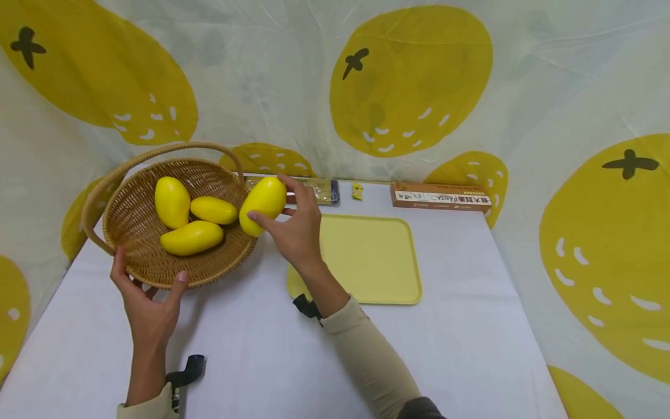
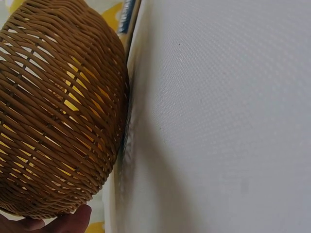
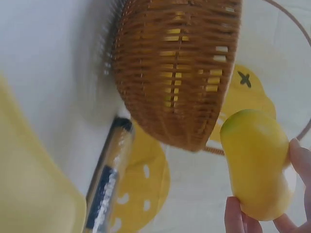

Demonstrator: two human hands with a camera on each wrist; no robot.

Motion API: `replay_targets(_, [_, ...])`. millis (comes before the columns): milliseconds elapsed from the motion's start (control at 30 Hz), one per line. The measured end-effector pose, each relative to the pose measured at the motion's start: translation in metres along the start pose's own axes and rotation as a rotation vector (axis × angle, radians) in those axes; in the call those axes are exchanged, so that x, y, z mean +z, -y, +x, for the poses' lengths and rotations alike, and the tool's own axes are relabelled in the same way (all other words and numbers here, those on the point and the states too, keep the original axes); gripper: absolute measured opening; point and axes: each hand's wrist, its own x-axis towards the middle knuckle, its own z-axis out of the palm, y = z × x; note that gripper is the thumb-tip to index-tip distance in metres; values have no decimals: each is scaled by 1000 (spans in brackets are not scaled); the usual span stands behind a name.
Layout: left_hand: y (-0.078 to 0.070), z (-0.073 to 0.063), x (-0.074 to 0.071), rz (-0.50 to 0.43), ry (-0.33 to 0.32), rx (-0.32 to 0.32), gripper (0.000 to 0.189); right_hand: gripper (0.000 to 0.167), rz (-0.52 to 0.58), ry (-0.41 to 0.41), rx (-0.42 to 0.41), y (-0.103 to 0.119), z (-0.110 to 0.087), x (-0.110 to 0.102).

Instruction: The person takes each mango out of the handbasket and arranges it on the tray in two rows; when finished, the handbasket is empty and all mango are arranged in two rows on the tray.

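Observation:
A wicker basket [image 1: 225, 265] with a hooped handle is at the left of the table, tipped toward me. Three yellow mangoes [image 1: 191, 238] lie inside it. My left hand [image 1: 149, 308] grips the near rim, fingers and thumb spread along it; in the left wrist view the woven side [image 2: 58, 107] fills the left part. Between thumb and fingers, my right hand [image 1: 298, 230] holds another mango [image 1: 263, 205] at the basket's right rim. The right wrist view shows this mango [image 3: 255, 165] in the fingers, with a greenish patch at one end.
Right of the basket lies a yellow tray [image 1: 371, 262], partly behind my right forearm. Along the back edge are a clear-wrapped package [image 1: 325, 191], a small yellow wrapped piece [image 1: 357, 191] and a long brown pasta box [image 1: 442, 196]. A fruit-print cloth [image 1: 293, 75] hangs behind the white table.

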Motion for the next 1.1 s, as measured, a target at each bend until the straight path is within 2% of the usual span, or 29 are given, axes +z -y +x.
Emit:
replay_targets(267, [1,0,1,-16,-2,14,109,76,35,-88,81,-21,5,-21])
replay_targets(467, [0,1,1,-12,-8,23,109,76,3,-131,171,-43,5,-34])
replay_targets(733, [1,2,0,-16,-11,36,110,78,-90,-124,303,-68,2,-43])
replay_targets(1100, [0,2,1,-27,-3,54,109,76,-187,-72,450,-83,3,-47])
